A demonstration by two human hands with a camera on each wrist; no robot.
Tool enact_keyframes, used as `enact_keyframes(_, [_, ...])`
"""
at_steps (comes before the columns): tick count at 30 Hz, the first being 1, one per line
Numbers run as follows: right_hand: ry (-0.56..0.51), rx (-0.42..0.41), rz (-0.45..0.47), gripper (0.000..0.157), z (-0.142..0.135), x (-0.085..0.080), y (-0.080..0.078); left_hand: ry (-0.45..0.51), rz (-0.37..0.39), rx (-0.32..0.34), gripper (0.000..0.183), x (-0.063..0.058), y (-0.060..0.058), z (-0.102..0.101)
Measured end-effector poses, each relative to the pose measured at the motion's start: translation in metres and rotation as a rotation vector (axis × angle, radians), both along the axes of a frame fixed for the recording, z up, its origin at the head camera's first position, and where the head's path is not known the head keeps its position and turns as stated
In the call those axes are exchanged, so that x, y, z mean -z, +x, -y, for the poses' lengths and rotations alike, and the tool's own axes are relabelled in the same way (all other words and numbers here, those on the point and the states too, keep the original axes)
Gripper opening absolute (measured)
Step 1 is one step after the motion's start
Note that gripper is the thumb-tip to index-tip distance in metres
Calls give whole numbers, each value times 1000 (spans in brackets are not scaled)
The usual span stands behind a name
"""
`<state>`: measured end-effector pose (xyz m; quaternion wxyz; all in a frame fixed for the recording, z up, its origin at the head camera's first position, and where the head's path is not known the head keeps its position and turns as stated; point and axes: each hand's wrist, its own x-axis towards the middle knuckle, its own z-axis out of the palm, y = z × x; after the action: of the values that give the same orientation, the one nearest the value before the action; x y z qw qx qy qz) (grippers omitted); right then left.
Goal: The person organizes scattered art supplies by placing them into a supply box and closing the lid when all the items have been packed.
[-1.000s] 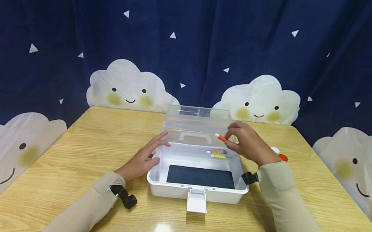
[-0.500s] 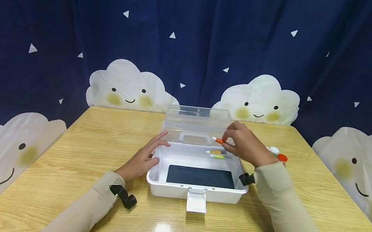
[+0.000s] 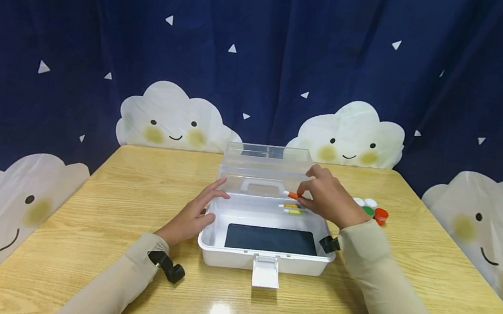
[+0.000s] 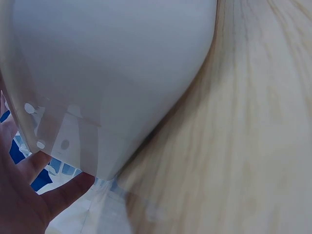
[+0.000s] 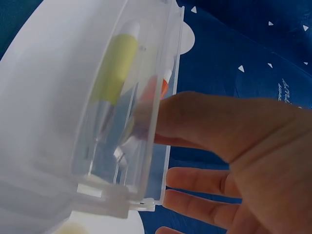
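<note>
A white plastic box (image 3: 219, 256) with a raised see-through lid (image 3: 271, 151) stands on the table. My right hand (image 3: 329, 196) pinches a small orange paint tube (image 3: 293, 195) with a white cap, over the back right of the box. Just below it, an amber paint tube (image 3: 291, 206) and a yellow-green paint tube (image 3: 294, 212) lie in a clear tray. In the right wrist view, the yellow-green tube (image 5: 117, 66) shows through the tray wall; fingers partly hide the orange one. My left hand (image 3: 191, 218) rests at the box's left side, fingers spread.
A dark flat rectangle (image 3: 271, 239) lies on the box floor. The front latch (image 3: 266, 273) hangs down over the table edge of the box. Several small pots with white, green and red lids (image 3: 381, 214) stand to the right. A dark blue curtain (image 3: 201, 28) hangs behind the table.
My right hand has moved slightly left and down with the orange tube, closer to the tubes in the tray. More of the pots shows. My left hand keeps its place.
</note>
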<state>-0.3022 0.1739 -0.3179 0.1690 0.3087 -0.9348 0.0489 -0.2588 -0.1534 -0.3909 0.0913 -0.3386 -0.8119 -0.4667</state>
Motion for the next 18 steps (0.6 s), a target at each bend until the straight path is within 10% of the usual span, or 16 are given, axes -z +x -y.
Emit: enact_keyframes(18, [14,48,31,12,4,4,2,4,0,3,48,1,0,0])
